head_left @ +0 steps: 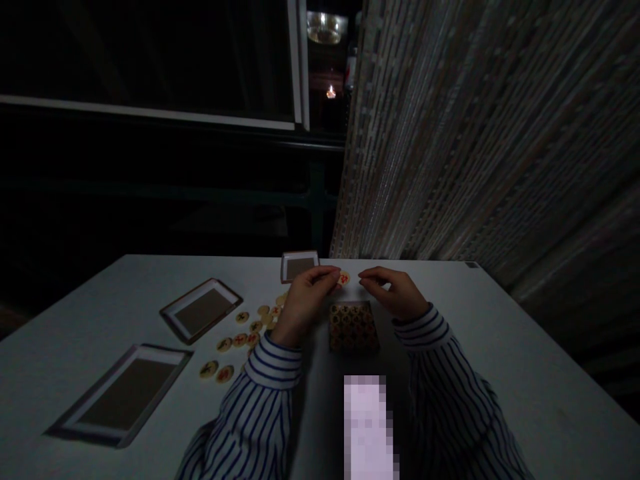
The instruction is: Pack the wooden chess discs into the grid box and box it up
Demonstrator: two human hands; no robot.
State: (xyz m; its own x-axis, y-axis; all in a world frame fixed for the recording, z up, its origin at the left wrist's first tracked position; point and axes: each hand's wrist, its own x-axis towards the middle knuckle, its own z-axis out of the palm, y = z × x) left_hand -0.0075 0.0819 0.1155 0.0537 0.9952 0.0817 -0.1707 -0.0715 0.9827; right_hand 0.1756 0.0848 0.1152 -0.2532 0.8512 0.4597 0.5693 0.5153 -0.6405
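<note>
Raised over the table, my left hand [309, 297] pinches a round Chinese chess piece [343, 277] with a red character, between thumb and fingertips. To its right, apart from the piece, my right hand [395, 292] has thumb and index tips slightly parted, with nothing visible between them. Below and between the hands stands a small box [354, 343] filled with rows of chess pieces, dark-marked ones at the back. Loose chess pieces [225, 373] with red or dark characters lie scattered left of my left forearm, which hides some of them.
Three shallow box lids or trays lie on the white table [500, 373]: one at front left [125, 393], one mid left [203, 310], one at the back [299, 265]. A bead-string curtain [425, 133] hangs behind the table at right. The room is dim.
</note>
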